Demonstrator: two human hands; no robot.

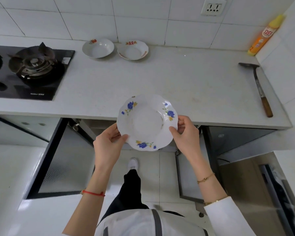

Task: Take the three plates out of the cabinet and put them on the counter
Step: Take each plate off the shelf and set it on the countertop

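A white plate with blue flowers [147,122] hangs level in the air over the counter's front edge. My left hand [108,143] grips its near-left rim, thumb on top. My right hand [186,132] grips its right rim the same way. Two more white plates stand side by side at the back of the counter [186,86] by the wall: one with a red mark on its rim [98,48], and to its right one with a red and yellow pattern [132,49]. Below the counter the cabinet [92,128] stands with both doors swung open.
A black gas hob [29,72] fills the counter's left end. A spatula with a wooden handle [259,87] lies at the right, and an orange and yellow bottle [264,35] leans in the back right corner. The open left door [58,159] and right door [187,176] flank my legs.
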